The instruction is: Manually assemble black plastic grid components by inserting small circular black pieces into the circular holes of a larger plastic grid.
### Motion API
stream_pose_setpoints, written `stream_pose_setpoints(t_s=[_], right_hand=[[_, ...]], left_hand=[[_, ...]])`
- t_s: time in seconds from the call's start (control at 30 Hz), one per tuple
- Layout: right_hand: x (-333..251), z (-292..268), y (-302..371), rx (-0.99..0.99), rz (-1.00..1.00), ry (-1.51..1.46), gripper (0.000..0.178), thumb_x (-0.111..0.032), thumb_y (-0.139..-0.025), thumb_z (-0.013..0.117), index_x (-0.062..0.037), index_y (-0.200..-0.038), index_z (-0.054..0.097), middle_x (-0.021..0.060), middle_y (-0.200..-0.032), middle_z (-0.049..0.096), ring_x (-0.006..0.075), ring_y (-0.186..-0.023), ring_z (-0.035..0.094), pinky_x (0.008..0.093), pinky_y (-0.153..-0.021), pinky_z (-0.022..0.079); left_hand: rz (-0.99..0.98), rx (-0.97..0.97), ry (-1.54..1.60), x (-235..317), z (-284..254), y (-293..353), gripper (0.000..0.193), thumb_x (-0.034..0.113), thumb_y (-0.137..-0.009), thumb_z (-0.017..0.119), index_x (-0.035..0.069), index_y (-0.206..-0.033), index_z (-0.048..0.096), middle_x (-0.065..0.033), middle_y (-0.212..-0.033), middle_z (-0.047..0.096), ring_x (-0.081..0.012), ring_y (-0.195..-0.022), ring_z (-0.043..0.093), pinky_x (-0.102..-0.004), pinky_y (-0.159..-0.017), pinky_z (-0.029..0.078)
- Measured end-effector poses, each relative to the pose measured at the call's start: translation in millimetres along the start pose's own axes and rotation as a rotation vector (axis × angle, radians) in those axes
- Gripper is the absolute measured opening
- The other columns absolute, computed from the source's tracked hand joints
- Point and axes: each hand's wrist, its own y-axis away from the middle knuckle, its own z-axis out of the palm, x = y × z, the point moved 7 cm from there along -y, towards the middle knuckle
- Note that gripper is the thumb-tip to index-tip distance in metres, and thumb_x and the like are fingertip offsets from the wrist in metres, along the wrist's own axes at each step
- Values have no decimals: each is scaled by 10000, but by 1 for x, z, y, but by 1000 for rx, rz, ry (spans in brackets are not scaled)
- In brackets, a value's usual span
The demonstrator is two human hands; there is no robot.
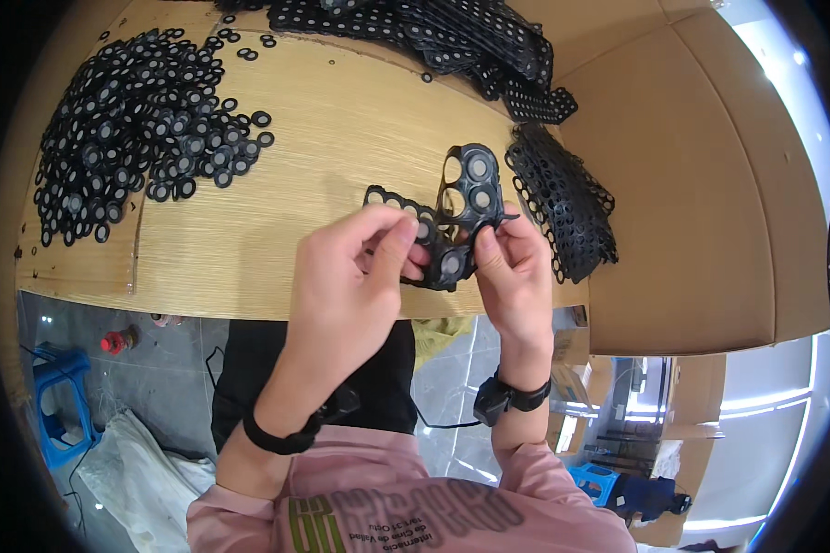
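A bent black rubber sheet (481, 175) with round grey-centred discs set in it is held above the table's near edge. Some of its holes are open and others still carry discs. My right hand (516, 276) grips its right side, the thumb pressed on the front. On the other side, my left hand (346, 263) is closed, with thumb and forefinger pinched at the lower left strip of the same sheet. Those fingers partly cover that strip, so any loose disc between them is hidden.
Loose black discs (111, 129) are heaped at the table's left. Perforated black sheets (563, 203) lie at the right beside a cardboard wall (682, 184). More disc-filled sheets (406, 37) are piled at the back. A blue stool (62, 405) stands on the floor.
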Motion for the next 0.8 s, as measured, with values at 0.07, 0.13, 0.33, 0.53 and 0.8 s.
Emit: stream_pose_setpoints(t_s=[0.07,0.13,0.33,0.53,0.8], right_hand=[[0,-11,-4,54,-11,-122,167,-61,-949,502,15,-1094,535,59,-999,621,102,-920,578,245,-802,470],[-22,-26,-14,79,-128,-283,212,-106,-980,435,3,-1151,498,60,-1023,597,125,-934,569,274,-820,468],[-34,-39,-54,-67,39,-279,231,-168,-986,445,14,-1104,527,73,-986,612,132,-829,581,285,-758,475],[-21,-28,-90,-265,83,-193,208,-115,-920,567,23,-1076,582,118,-1033,648,167,-966,611,305,-870,470],[-1,-11,-127,-286,45,-255,197,4,-768,558,31,-963,568,123,-939,637,201,-919,621,318,-832,487]], left_hand=[[42,86,-36,9,-15,-6,154,87,-923,547,-48,-949,615,-70,-740,641,-100,-651,607,-219,-584,470],[133,220,-154,30,-46,-20,125,54,-901,555,-46,-929,625,-84,-728,648,-105,-644,612,-229,-569,474],[264,416,-875,72,-136,-70,133,93,-868,606,-21,-923,648,-77,-724,655,-106,-633,598,-242,-592,477],[319,464,-1231,77,-137,-81,202,158,-850,640,-31,-915,606,-131,-714,634,-199,-591,598,-308,-570,467],[109,-161,-649,80,-24,-106,263,211,-888,616,-33,-985,619,-68,-832,638,-111,-740,591,-254,-665,487]])
